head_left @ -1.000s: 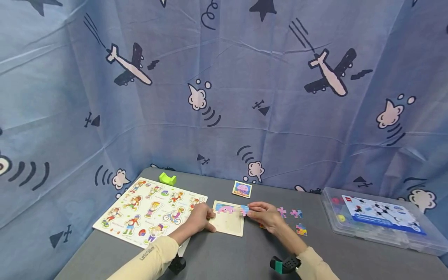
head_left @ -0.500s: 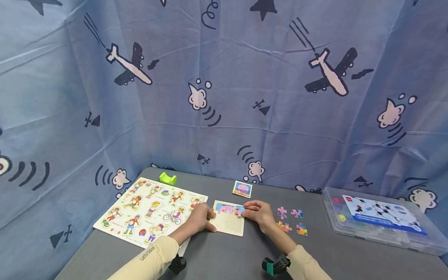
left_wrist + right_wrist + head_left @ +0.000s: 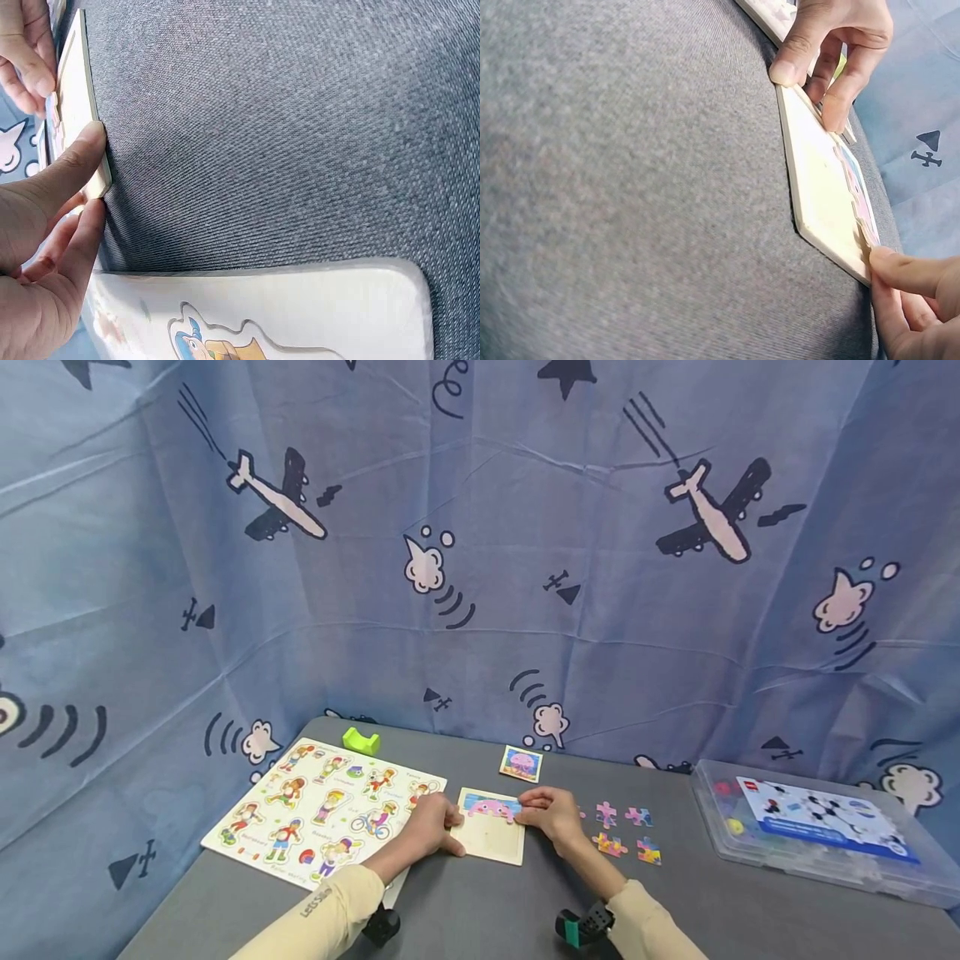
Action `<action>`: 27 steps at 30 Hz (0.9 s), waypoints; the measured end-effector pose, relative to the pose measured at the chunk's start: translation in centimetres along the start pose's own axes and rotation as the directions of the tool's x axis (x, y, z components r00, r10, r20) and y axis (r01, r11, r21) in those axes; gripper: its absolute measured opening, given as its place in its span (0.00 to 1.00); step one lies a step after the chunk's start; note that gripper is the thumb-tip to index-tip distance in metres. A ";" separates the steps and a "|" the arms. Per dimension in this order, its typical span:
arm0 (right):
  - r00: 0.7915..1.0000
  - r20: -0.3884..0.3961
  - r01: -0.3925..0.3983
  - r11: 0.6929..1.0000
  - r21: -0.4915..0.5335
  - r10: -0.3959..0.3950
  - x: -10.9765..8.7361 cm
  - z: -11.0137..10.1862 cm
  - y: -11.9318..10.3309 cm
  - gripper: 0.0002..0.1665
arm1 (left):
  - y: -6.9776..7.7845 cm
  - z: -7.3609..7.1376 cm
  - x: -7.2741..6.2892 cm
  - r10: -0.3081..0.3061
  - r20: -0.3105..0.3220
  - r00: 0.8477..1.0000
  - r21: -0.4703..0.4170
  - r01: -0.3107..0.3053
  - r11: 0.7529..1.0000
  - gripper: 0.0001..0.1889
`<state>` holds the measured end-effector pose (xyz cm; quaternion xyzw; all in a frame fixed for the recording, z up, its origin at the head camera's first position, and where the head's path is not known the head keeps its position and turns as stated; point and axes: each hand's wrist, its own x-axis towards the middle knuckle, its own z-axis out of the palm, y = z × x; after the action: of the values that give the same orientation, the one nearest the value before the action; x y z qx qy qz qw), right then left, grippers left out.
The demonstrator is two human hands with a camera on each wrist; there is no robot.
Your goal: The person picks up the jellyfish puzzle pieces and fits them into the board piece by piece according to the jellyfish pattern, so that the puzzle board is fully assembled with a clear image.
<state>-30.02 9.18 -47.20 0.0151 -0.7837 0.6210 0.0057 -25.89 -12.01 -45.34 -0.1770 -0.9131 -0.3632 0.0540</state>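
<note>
- A square, pale wooden tray with a raised rim (image 3: 491, 843) is set flat on the grey cloth-covered counter (image 3: 465, 910), between the two hands and touched by both.
- No marked long axis is shown by the square wooden tray; a row of pink-and-blue puzzle pieces (image 3: 489, 807) is laid from left to right inside its far edge, and bare wood is left on the near side.
- The tray's left edge is pinched by the left hand (image 3: 430, 828), with the thumb towards the near corner.
- The tray's far right corner is pinched by the right hand (image 3: 553, 817), the thumb on top by the row's end and the curled fingers outside the rim; whether a piece is also caught cannot be told.
- Four loose jigsaw pieces, pink (image 3: 606, 814), pink-and-blue (image 3: 640, 817), yellow-orange (image 3: 610, 845) and orange-and-blue (image 3: 648, 852), are scattered well apart from the tray's right edge; part of another pink piece (image 3: 581, 814) is seen just beside the right hand.
- The right hand is thus placed between tray and loose pieces, and is clearly the nearer to them.
- A small square picture card (image 3: 521, 764) is laid beyond the tray's far edge.
</note>
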 end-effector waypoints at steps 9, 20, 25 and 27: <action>1.000 0.005 -0.005 0.997 -0.079 0.005 0.2 0.1 -0.1 0.16 | -0.2 0.2 0.0 -0.013 -0.004 1.000 -0.001 0.013 1.000 0.18; 1.000 0.007 -0.012 0.998 -0.060 0.012 0.0 -0.1 -0.2 0.18 | 0.2 0.0 -0.2 -0.007 -0.008 1.000 -0.002 0.007 1.000 0.31; 1.000 -0.002 0.014 1.000 0.024 -0.014 0.1 -0.2 -0.4 0.19 | 0.1 0.0 -0.1 0.002 -0.011 1.000 -0.005 -0.003 1.000 0.31; 1.000 0.000 0.019 0.999 0.045 -0.019 0.1 -0.1 -0.5 0.19 | 0.1 0.1 0.0 0.007 -0.009 1.000 -0.011 -0.007 1.000 0.31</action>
<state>-30.06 9.13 -46.66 0.0225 -0.7693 0.6384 0.0112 -25.84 -11.94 -45.35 -0.1788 -0.9102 -0.3690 0.0582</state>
